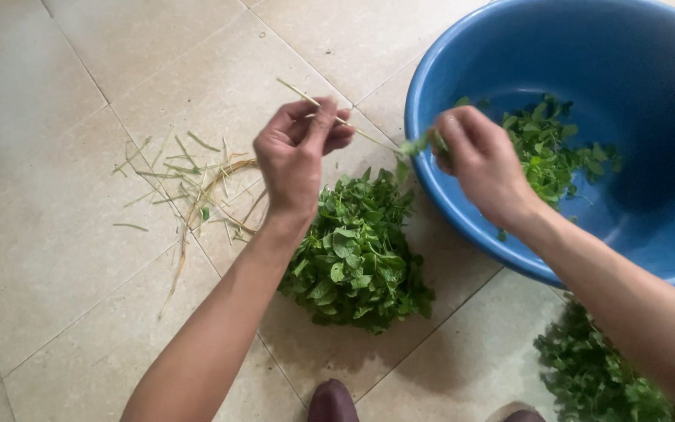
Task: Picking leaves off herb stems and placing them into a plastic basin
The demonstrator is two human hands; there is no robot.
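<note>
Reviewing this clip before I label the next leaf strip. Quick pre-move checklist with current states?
1. Left hand pinches the stem: ok.
2. Right hand grips the leafy end of that stem: ok.
3. Blue basin lies just beyond the right hand, plucked leaves inside: ok.
4. Pile of greens lies on the floor below the hands: ok.
5. Bare stems lie apart, left of the pile: ok.
6. Leaves left on the held stem: cannot tell.
</note>
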